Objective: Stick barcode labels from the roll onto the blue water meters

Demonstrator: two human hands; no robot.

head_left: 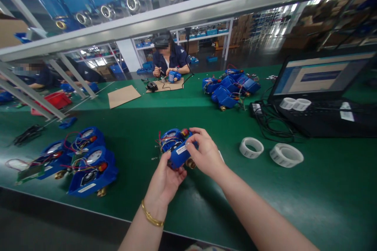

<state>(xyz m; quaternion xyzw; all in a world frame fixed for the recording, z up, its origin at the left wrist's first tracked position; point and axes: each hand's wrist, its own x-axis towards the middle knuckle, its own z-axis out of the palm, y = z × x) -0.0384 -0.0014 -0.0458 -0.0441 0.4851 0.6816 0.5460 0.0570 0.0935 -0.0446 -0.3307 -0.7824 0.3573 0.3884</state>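
A blue water meter (178,156) with a round dial, loose thin wires and a brass pipe end is between my hands, just above the green bench. My left hand (167,174) grips its near left side, thumb on the blue housing and fingers beneath. On the housing's front face lies a white barcode label (182,149). My right hand (204,151) is closed at the label's right end, thumb and fingers against the housing. Whether the right fingers pinch anything small is hidden.
Several similar meters stand at the left (91,168) and in a pile (229,86) at the back. Label rolls (286,155) lie right, near a laptop (324,86) and its cables. A metal shelf (176,8) crosses overhead. A co-worker (171,57) sits opposite.
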